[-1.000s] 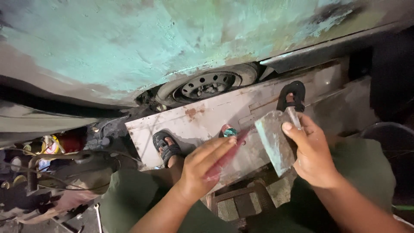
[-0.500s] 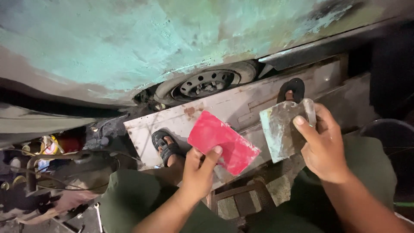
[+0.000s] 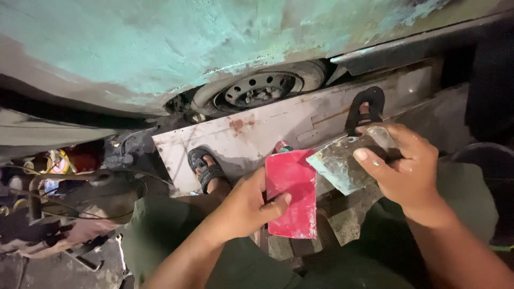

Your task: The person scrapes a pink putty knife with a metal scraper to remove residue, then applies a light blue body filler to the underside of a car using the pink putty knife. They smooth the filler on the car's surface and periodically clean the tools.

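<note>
The flat red card [image 3: 292, 192] has dropped lower, left hand [image 3: 243, 206] fingers clamped on it, right hand [image 3: 404, 166] gripping a smeared scraper [image 3: 340, 163].

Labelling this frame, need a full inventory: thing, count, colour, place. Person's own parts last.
car body panel: 1, patchy teal and grey, across the top
wheel: 1, black tyre with dark steel rim, under the panel, centre
flat metal sheet: 1, whitish with rust spots, on the ground below the wheel
red card: 1, red, rectangular, centre, in the left grip
putty blade: 1, grey metal smeared teal, right of the card, in the right grip
clutter of parts and wires: several, dark, lower left
sandals: 2, black, on the feet resting on the sheet
trousers: 1, olive green, bottom
left hand: 1, pinching the card's left edge
right hand: 1, closed around the blade's handle
</note>
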